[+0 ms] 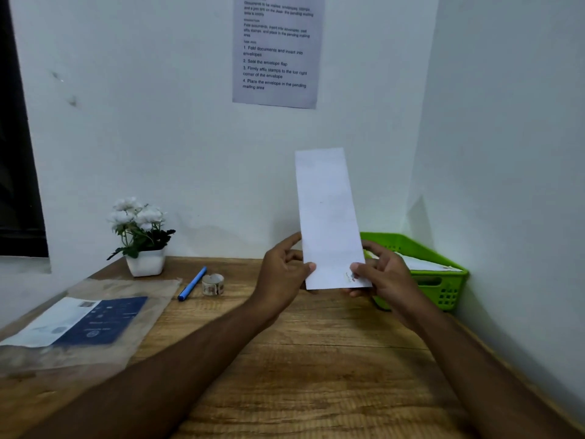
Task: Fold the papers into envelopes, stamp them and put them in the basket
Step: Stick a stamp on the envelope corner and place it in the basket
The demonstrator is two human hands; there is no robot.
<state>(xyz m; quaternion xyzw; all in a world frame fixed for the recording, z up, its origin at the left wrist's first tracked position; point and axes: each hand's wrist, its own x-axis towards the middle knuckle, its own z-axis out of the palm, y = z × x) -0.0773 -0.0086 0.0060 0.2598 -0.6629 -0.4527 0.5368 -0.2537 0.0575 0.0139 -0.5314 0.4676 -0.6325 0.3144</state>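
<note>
Paper (329, 217) in front of basket (449, 289); pen (192, 283), stamp roll (212, 284), plant (139, 229) L.

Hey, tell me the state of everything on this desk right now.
Long white folded paper envelope: upright, pinched by left hand and right hand, small sticker near its bottom.
Green plastic basket: holds white papers.
Blue pen: lying flat.
Patterned sticker roll: resting beside pen.
White potted flowers: upright.
Clear plastic sleeve: flat, document inside.

Wooden table (285, 359) with basket (451, 282), pen (193, 283), flowerpot (145, 262)
</note>
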